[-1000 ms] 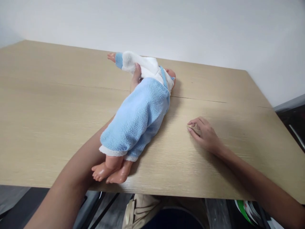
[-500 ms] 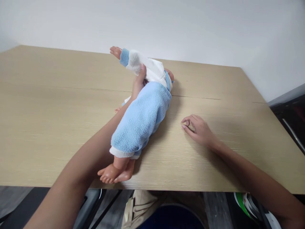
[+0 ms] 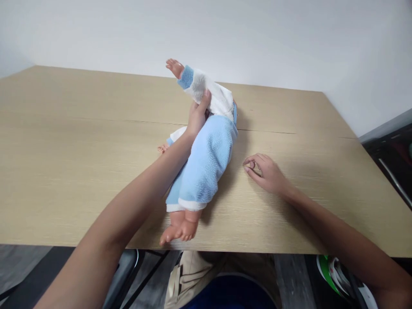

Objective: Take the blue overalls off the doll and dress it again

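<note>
A baby doll (image 3: pixel 209 163) in a white top and fleecy light-blue trousers lies on its side on the wooden table (image 3: pixel 80 180). Its bare feet point toward the front edge, one arm sticks up to the left, and its head is hidden behind the torso. My left hand (image 3: pixel 198 113) is closed round the doll's upper body, thumb on the white sleeve. The other doll hand shows beyond my left forearm. To the doll's right, my right hand (image 3: pixel 265 172) rests on the table, fingers curled with thumb and fingertip nearly meeting; nothing shows between them.
A pale wall (image 3: pixel 206 38) stands behind the table. Dark objects (image 3: pixel 391 159) are beyond the right edge. Below the front edge are a grey chair-like frame (image 3: pixel 124 274) at the left and round green-and-white items (image 3: pixel 328 272) at the right.
My left hand has shifted the doll slightly right and turned it, so its legs swing right and its raised arm moves right. My right hand has stayed in about the same place.
</note>
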Demonstrator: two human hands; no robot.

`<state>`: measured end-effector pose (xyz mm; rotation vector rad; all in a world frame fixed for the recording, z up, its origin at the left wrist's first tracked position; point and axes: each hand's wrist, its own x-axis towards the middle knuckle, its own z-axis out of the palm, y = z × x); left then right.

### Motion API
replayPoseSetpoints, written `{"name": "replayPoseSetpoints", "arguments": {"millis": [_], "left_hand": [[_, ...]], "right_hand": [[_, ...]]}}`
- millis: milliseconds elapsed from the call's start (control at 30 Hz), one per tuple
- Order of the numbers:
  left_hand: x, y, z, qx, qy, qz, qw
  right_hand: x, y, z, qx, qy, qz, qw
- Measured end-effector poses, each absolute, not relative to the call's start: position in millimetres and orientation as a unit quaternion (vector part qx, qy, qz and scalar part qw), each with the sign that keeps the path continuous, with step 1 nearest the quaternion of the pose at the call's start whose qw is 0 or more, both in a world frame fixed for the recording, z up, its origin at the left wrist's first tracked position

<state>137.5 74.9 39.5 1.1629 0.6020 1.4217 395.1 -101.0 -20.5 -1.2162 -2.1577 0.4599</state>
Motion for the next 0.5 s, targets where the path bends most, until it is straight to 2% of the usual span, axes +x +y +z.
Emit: {"name": "replayPoseSetpoints", "arguments": {"millis": [300,400,500], "left_hand": [[163,61,39,0.53,0.275,0.622,0.507],[171,62,37,0.611,0.313,0.573,0.448],[183,64,33,0.713,0.325,0.518,0.344]], "right_hand": [[395,-101,-22,-0.475,-0.793,0.196,0.327],[401,-93,-27,-0.513,-0.712,0.276,0.391],[414,-79,-27,-0.512,-0.579,0.418,0.477]]}}
